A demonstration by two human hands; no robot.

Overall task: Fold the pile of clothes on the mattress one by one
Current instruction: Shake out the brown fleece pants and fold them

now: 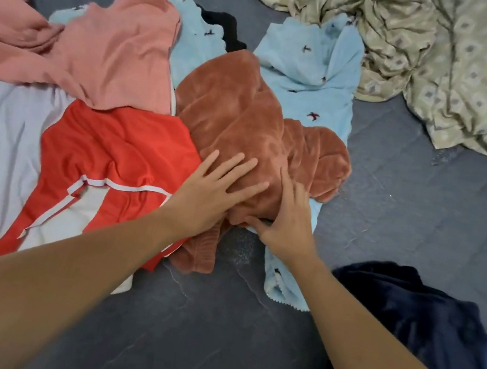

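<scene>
The pile of unfolded clothes [116, 92] spans nine to twelve o'clock on the dark grey mattress [209, 339]; none looks folded. Your left hand [215, 189] lies flat, fingers spread, on the rust-brown fleece garment [247, 114]; your right hand [287, 220] presses its near edge, thumb apparently tucked under.

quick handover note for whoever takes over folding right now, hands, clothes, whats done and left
Left hand: flat, fingers spread, pressing on the rust fleece garment.
Right hand: fingers on the same fleece, thumb at its near edge; grip unclear.
Pile on the grey mattress: fleece over the light blue garment, red jersey and pink top to its left, navy garment apart at right.
Done: no folded piece visible.
Left: fold every piece, fleece first.
</scene>
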